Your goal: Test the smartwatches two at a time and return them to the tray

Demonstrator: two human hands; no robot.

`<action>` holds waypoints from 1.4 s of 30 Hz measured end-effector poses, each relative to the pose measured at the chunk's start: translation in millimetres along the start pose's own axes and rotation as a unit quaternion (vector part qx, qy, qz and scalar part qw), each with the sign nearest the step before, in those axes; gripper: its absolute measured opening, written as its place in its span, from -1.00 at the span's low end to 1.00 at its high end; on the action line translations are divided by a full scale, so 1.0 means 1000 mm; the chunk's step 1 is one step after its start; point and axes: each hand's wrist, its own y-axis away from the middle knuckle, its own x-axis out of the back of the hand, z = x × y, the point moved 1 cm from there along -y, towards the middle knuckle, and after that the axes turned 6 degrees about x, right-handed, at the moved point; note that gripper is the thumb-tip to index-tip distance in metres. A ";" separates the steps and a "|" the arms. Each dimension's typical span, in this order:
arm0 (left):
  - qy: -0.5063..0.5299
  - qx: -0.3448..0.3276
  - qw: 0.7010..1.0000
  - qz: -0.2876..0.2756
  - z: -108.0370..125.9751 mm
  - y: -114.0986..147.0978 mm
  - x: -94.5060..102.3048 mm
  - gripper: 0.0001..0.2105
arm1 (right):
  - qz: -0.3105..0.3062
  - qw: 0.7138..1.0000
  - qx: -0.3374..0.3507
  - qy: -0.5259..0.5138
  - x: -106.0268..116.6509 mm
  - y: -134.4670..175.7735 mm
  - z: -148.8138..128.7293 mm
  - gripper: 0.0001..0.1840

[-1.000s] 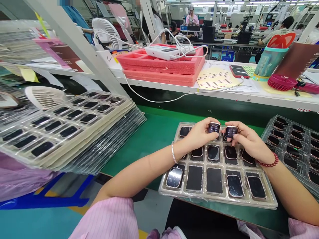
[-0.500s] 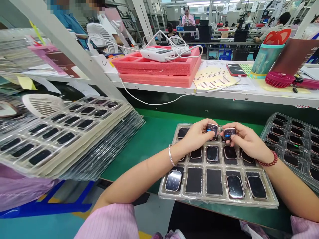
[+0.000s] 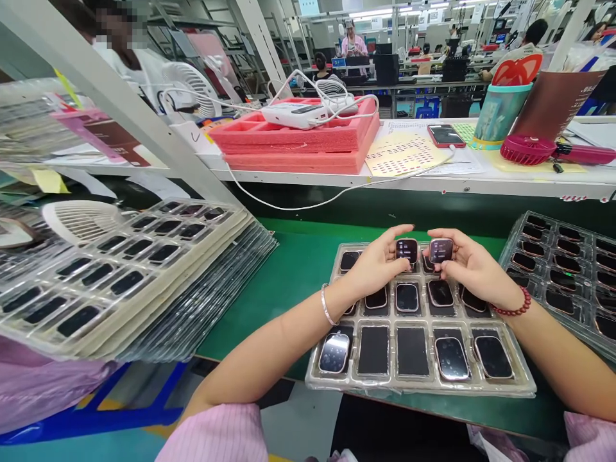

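1. While the right hand (image 3: 484, 273) has its grip closed on a pink-rimmed, rounded-square glass smartwatch (image 3: 441, 250), the left hand (image 3: 376, 263) spreads thumb and forefinger around a matching smartwatch (image 3: 407, 249); whether it is held, I cannot tell.
2. Beneath both grips lies a clear plastic compartment tray (image 3: 418, 387) on the green worktop (image 3: 293, 269).

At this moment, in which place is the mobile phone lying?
In the head view, the phone lies right of centre, on papers on the white shelf, just left of the teal cup and beyond the right hand.
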 end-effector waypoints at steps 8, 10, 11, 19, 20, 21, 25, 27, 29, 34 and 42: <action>-0.010 -0.001 1.000 0.029 -0.001 -0.003 0.001 -0.69 | 0.017 0.999 0.003 -0.026 0.000 -0.001 0.000 -0.69; -0.020 -0.012 0.999 0.027 -0.002 -0.003 0.002 -0.66 | 0.013 1.000 0.006 -0.015 -0.001 -0.001 0.000 -0.61; -0.026 -0.017 0.999 0.025 -0.002 -0.003 0.002 -0.67 | 0.008 1.000 0.007 -0.011 -0.001 0.000 0.000 -0.60; -0.028 -0.017 0.999 0.016 0.004 0.001 0.000 -0.70 | -0.008 1.000 0.017 0.007 -0.002 0.002 -0.003 -0.65; -0.029 -0.017 0.999 0.013 0.004 0.001 -0.001 -0.74 | -0.012 1.000 0.013 0.014 -0.001 0.001 -0.003 -0.70; -0.031 -0.018 0.999 0.010 0.005 0.001 -0.001 -0.77 | -0.016 1.000 0.011 0.020 -0.001 0.001 -0.002 -0.73; -0.039 -0.025 0.999 0.012 0.004 0.001 -0.001 -0.80 | -0.032 0.999 0.012 0.021 -0.001 0.000 -0.001 -0.76; -0.040 -0.022 0.999 0.012 0.003 0.000 -0.001 -0.80 | -0.033 0.999 0.013 0.021 -0.001 0.000 -0.001 -0.76; -0.044 -0.019 0.999 0.011 0.002 0.001 -0.002 -0.79 | -0.032 0.999 0.016 0.023 -0.001 0.001 -0.001 -0.77; -0.055 -0.013 0.998 0.006 0.002 0.002 -0.003 -0.80 | -0.035 0.999 0.016 0.031 -0.001 0.001 0.000 -0.78; -0.056 -0.012 0.998 0.007 0.005 0.003 -0.004 -0.79 | -0.026 0.999 0.015 0.031 -0.002 0.000 -0.003 -0.76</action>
